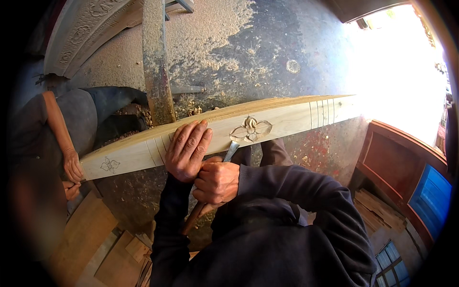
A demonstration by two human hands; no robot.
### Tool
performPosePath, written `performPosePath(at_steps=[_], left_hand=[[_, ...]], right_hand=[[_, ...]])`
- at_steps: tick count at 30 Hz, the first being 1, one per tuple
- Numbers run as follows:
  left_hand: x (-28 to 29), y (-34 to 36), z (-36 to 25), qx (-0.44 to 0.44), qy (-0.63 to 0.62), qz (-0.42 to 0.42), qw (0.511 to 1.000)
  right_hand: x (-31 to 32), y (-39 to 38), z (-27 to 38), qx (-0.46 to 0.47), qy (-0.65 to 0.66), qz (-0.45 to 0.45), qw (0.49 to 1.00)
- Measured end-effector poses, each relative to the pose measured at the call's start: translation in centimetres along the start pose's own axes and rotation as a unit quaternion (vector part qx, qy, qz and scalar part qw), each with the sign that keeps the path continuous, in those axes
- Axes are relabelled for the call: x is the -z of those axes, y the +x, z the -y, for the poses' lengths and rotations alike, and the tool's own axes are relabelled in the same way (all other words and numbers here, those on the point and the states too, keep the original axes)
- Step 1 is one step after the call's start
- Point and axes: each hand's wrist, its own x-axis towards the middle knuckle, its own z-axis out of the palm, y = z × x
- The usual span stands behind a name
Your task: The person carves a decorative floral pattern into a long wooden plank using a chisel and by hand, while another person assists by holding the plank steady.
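Note:
A long pale wooden beam (pixel 296 117) lies crosswise before me, with cut lines, a carved four-petal flower (pixel 251 129) near the middle and a drawn flower toward the left end. My left hand (pixel 189 150) rests on the beam left of the carving, fingers stretched out side by side over its face. My right hand (pixel 215 184), just below and right of it, grips a wooden-handled chisel (pixel 233 149), whose flat metal blade meets the lower edge of the carved flower. Part of my left thumb is hidden by my right hand.
At left a co-worker (pixel 81 115) holds both hands at the beam's left end. A carved pale panel (pixel 76 38), a sawdust-covered plank (pixel 155 62) and shavings are beyond. A red-brown door (pixel 387 155) stands at right by a bright opening; loose boards (pixel 86 239) lie at lower left.

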Motion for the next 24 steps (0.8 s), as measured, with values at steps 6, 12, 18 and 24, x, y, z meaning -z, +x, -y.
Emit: performPosePath(at_steps=[6, 12, 18, 24], left_hand=[[-0.2, -0.1, 0.1, -0.006, 0.003, -0.009, 1.0], [-0.2, 0.6, -0.3, -0.006, 0.017, -0.02, 1.0], [-0.4, 0.6, -0.3, 0.005, 0.02, -0.028, 0.999], [-0.6, 0.3, -0.3, 0.005, 0.01, -0.036, 0.999]], right_hand=[[0.1, -0.2, 0.0, 0.008, -0.009, 0.001, 1.0], [0.4, -0.4, -0.2, 0.014, -0.009, 0.005, 1.0], [1.2, -0.8, -1.3, 0.033, 0.02, 0.001, 0.999], [1.6, -0.3, -0.6, 0.018, 0.012, -0.031, 0.999]])
